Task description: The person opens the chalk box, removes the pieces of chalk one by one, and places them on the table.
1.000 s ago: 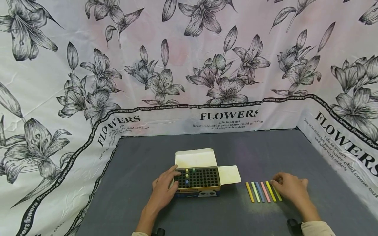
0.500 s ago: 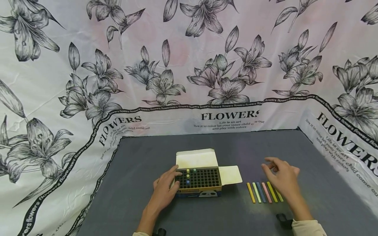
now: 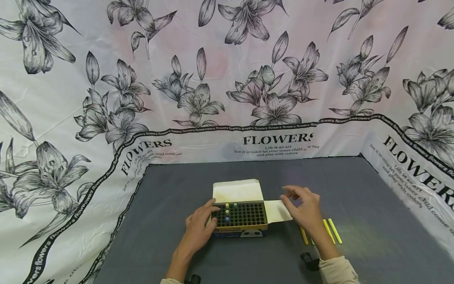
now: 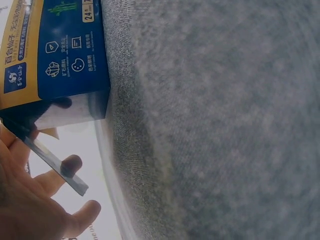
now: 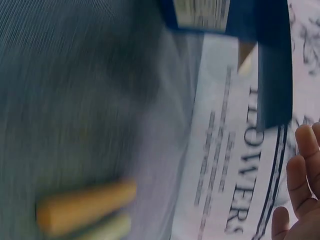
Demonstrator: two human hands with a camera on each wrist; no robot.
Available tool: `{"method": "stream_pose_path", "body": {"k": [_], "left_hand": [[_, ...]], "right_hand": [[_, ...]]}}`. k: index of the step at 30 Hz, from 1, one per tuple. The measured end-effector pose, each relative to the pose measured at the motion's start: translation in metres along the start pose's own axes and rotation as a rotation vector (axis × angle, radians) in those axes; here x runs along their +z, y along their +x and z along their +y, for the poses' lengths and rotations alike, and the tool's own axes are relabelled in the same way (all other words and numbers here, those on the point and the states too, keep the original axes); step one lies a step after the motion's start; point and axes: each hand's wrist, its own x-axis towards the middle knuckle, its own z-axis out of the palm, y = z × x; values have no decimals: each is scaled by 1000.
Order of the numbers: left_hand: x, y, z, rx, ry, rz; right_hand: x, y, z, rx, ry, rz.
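Right hand (image 3: 303, 207): fingers parted, nothing seen pinched | left hand (image 3: 199, 224): spread at left end of box (image 3: 232, 228) | chalk sticks (image 3: 335, 231), right: probably light, brittle; pinch mid-length

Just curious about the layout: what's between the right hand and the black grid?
In the head view, a pale flap lies between the right hand and the grid.

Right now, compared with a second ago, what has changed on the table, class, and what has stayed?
The right hand has left the rightmost chalk stick and moved left to the side flap of the box; no chalk shows in it. The left hand stays at the box's left end, and the chalks in the holes remain.
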Motion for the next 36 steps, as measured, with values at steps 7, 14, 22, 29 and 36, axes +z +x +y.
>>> {"method": "stream_pose_path", "body": {"k": [7,14,22,29,36], "left_hand": [[1,1,1,9,-5,6],[1,0,0,5,7,2],[0,1,0,-10,3,-9],[-1,1,0,-14,4,-22],[0,0,-1,-10,16,-16]], "right_hand": [[35,1,-22,0,17,-74],[63,-3,-42,-7,-17,-165],[89,-4,-62,57,-78,-263],[106,-2,-71,111,-193,-260],[112,-5,-77,133,-264,-205]]}}
